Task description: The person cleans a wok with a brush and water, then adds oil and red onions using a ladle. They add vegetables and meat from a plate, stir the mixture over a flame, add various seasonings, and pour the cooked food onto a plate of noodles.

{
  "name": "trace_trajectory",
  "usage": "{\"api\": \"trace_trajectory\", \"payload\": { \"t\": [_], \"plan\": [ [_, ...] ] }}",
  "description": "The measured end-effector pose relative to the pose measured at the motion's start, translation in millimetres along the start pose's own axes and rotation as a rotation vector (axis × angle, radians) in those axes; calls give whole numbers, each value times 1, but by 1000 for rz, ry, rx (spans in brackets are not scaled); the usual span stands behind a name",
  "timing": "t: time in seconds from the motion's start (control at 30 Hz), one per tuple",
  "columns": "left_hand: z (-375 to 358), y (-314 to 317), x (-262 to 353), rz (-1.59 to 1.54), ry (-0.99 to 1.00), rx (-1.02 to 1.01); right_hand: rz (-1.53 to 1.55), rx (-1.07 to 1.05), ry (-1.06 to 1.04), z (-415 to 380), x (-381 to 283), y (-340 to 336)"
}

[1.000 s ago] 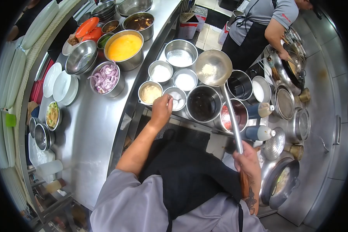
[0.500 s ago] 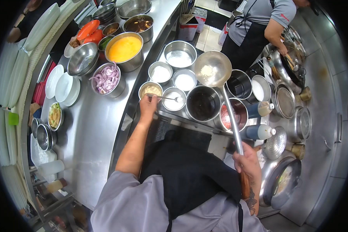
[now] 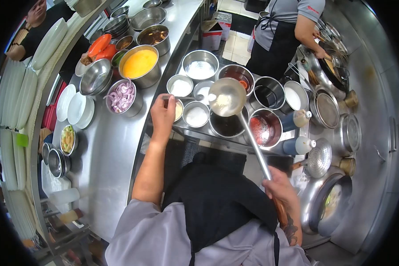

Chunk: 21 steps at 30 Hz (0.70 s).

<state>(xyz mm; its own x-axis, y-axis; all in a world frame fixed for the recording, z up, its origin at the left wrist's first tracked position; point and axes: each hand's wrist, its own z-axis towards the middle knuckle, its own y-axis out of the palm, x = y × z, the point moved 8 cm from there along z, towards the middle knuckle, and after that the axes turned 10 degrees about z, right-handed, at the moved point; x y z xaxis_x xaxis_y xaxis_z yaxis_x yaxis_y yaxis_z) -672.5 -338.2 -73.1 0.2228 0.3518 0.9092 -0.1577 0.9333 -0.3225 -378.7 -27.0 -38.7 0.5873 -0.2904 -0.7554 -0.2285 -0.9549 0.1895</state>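
Note:
My left hand (image 3: 163,114) is closed on the handle of a spoon (image 3: 186,98), whose tip is over a small pot of white powder (image 3: 203,90). Partly hidden behind that hand is a pot of pale minced stuff (image 3: 178,111). A pot of white grains (image 3: 196,115) stands just right of it. My right hand (image 3: 280,184) grips a long-handled ladle (image 3: 253,137) near its wooden end. The ladle's bowl (image 3: 235,91) hangs over the pots, with a little pale minced stuff (image 3: 224,101) inside. Below the bowl is a pot of dark liquid (image 3: 228,125), partly covered.
Sliced onions (image 3: 121,96) and a pot of yellow liquid (image 3: 139,63) stand on the left steel counter (image 3: 108,150). To the right are squeeze bottles (image 3: 299,145), a perforated skimmer (image 3: 319,158) and a wok (image 3: 326,204). A co-worker (image 3: 279,40) stands at the far right.
My left hand has risen, and the spoon has moved from the near white pot to the one behind it. The ladle has come nearer and left, uncovering a pot of reddish liquid.

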Motion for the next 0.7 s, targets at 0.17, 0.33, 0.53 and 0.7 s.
{"api": "trace_trajectory", "payload": {
  "t": [0.17,0.33,0.53,0.7],
  "plan": [
    [-20,5,2,178,27,58,-60,-47,30,-5,12,-4],
    [-57,12,-35,326,18,-49,-169,15,-5,-13,17,-12],
    [-77,6,-86,219,-160,-93,-453,38,-153,-6,13,-12],
    [-76,-13,-88,175,-259,-105,-630,99,-200,1,14,-4]
  ]
}}
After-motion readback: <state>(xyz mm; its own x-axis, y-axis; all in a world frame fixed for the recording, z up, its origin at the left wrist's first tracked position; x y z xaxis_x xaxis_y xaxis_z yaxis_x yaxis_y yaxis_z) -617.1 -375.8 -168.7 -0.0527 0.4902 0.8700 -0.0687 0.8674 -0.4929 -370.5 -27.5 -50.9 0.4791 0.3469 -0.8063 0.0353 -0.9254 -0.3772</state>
